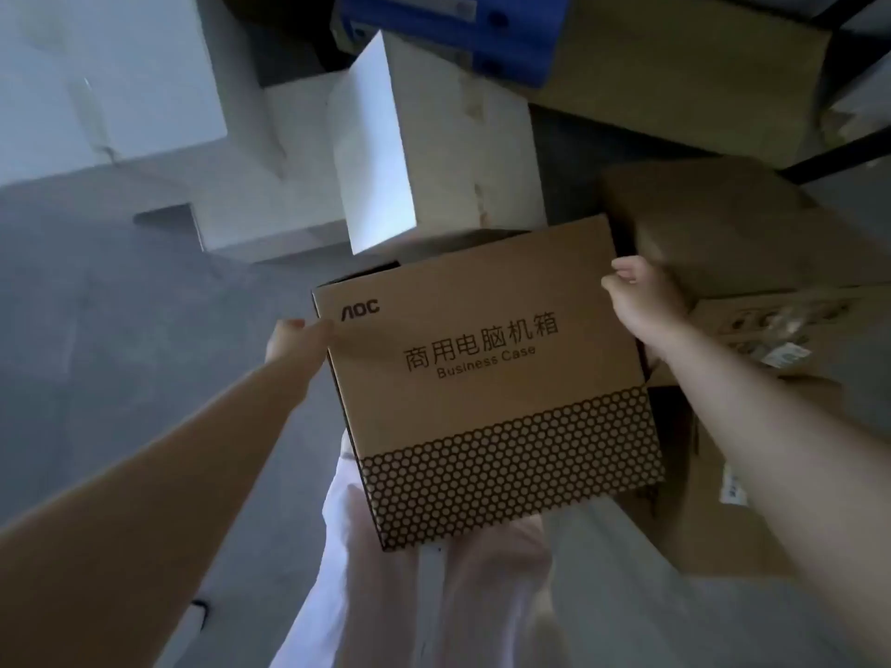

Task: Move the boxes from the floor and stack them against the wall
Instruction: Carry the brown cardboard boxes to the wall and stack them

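Note:
A brown cardboard box [487, 378] printed "AOC Business Case", with a dark honeycomb band along its lower part, is held up in front of me, tilted slightly. My left hand [296, 337] grips its upper left corner. My right hand [643, 301] grips its upper right edge, fingers curled over the far side. The box's underside and far side are hidden. White trousers [366, 571] show below the box.
White boxes [434, 151] stand ahead, one with a raised flap [371, 151]. More brown cardboard boxes [723, 224] lie to the right, and a flattened one [781, 330] beside them. Blue binders [463, 26] rest at the top. Grey floor [120, 306] spreads to the left.

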Available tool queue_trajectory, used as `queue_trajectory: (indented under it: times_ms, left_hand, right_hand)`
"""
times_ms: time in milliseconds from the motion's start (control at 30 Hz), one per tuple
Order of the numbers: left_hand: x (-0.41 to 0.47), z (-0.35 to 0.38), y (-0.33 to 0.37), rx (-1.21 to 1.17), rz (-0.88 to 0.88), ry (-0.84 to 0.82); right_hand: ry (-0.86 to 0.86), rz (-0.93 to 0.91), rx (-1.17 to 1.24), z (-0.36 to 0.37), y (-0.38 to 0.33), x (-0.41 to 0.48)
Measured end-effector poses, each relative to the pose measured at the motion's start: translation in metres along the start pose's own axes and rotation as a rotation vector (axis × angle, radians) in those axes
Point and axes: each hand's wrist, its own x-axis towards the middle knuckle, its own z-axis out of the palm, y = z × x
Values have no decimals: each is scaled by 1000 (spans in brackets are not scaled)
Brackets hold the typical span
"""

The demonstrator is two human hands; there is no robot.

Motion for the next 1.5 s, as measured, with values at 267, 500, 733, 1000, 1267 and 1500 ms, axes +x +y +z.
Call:
queue_trajectory:
  times_ms: [267,500,733,1000,1267,1500]
  left_hand:
    - [30,12,12,-364,-89,-184]
    - [8,-14,1,-456,-62,-231]
    - [-52,-23,-36,-465,-184,-102]
    - [-145,-25,-94,-651,-183,39]
    - [-202,-66,-179,-724,-259,145]
    - [-241,-84,-223,-912,-290,175]
  right_hand:
    - [-110,324,248,18,-10,40]
    - [33,457,367,6,-17,13]
    - [114,439,389,-12,-17,-53]
    - [147,504,283,-38,-8,-136]
    - [-107,425,293,-23,-27,-202]
    - [-117,217,138,-16,-84,-238]
